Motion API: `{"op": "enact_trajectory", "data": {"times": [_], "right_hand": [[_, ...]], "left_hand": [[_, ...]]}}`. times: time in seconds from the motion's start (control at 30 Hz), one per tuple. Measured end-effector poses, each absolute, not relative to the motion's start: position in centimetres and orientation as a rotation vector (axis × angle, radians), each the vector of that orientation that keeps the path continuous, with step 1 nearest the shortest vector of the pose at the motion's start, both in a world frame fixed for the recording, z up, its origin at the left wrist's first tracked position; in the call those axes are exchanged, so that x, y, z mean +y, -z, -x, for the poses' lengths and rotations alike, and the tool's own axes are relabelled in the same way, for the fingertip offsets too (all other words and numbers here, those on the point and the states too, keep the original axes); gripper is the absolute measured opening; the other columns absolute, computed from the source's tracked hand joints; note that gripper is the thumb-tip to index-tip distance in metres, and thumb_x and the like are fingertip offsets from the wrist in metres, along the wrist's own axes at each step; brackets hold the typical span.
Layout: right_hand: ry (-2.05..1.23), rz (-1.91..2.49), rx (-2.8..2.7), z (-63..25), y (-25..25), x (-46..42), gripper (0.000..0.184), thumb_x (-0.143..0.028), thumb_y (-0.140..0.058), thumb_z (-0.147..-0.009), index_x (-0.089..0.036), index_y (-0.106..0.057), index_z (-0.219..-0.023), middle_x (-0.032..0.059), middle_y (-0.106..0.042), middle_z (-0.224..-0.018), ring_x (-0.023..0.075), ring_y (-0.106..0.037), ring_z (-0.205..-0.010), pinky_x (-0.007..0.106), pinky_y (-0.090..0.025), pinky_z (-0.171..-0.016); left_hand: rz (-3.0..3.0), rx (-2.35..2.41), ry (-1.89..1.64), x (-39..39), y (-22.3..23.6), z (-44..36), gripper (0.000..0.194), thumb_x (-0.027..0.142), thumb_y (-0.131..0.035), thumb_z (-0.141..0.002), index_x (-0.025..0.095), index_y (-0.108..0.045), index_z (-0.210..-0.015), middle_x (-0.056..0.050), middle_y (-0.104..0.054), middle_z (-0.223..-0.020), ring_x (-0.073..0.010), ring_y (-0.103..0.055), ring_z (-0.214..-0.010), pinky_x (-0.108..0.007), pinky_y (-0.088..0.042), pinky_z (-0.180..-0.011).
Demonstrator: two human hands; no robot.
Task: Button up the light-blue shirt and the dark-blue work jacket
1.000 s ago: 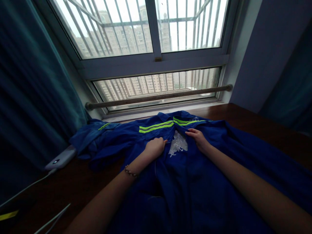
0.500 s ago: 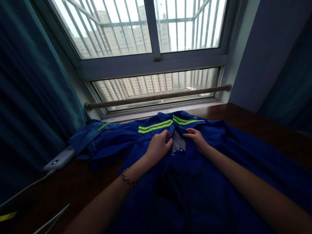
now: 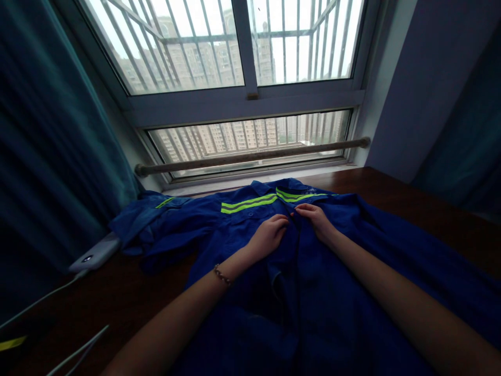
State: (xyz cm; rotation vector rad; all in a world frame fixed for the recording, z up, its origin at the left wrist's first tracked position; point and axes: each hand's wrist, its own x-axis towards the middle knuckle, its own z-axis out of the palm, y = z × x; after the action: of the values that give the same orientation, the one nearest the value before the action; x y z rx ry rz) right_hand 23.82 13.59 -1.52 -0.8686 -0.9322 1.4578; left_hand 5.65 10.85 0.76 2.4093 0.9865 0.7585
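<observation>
A blue work shirt [image 3: 242, 224] with neon yellow-green stripes [image 3: 245, 203] lies spread on a dark wooden table [image 3: 117, 292]. My left hand [image 3: 270, 235], a bead bracelet on its wrist, grips the left front edge of the shirt near the chest. My right hand [image 3: 315, 218] pinches the right front edge just beside it. Both edges meet between my fingers, below the collar. The front of the shirt is closed there.
A white phone [image 3: 96, 253] with a cable lies at the table's left, next to the shirt's sleeve. A teal curtain [image 3: 50, 156] hangs on the left. A barred window [image 3: 242, 78] and a wooden rod [image 3: 250, 155] stand behind the table.
My left hand pulled its shirt edge rightward to meet my right hand. The white patch seen through the open front is now covered.
</observation>
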Motion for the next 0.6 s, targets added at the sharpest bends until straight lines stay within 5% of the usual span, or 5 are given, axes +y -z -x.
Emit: {"op": "enact_trajectory", "data": {"times": [0.2,0.37,0.6], "right_hand": [[-1.413,0.904,-0.869,-24.1,2.1,13.9,0.024,-0.027,-0.073,-0.051,-0.018,-0.062,-0.071,0.0012,-0.066,-0.067,0.0169,-0.061,-0.065,0.026,-0.046,-0.061],[-1.459,0.851,-0.892,-24.0,2.5,13.8,0.023,-0.025,-0.070,-0.054,-0.020,-0.064,-0.075,0.0015,-0.066,-0.070,0.0170,-0.061,-0.068,0.027,-0.047,-0.064],[-1.514,0.752,-0.960,-24.1,1.6,13.7,0.035,-0.025,-0.071,-0.054,-0.022,-0.064,-0.088,0.0011,-0.067,-0.079,0.0163,-0.062,-0.073,0.025,-0.046,-0.066]], "left_hand": [[-2.573,1.193,-0.573,13.6,2.1,-6.5,0.023,0.027,-0.040,-0.082,0.015,-0.057,-0.091,-0.009,-0.055,-0.097,-0.0182,-0.053,-0.088,-0.029,-0.041,-0.079],[-2.529,1.228,-0.515,15.7,2.5,-7.0,0.019,0.024,-0.059,-0.067,0.013,-0.057,-0.082,-0.007,-0.055,-0.083,-0.0189,-0.052,-0.077,-0.028,-0.041,-0.068],[-2.293,1.191,-0.929,14.1,2.4,-6.7,0.010,0.023,-0.059,-0.068,0.016,-0.057,-0.074,-0.002,-0.059,-0.078,-0.0156,-0.052,-0.078,-0.027,-0.039,-0.071]]}}
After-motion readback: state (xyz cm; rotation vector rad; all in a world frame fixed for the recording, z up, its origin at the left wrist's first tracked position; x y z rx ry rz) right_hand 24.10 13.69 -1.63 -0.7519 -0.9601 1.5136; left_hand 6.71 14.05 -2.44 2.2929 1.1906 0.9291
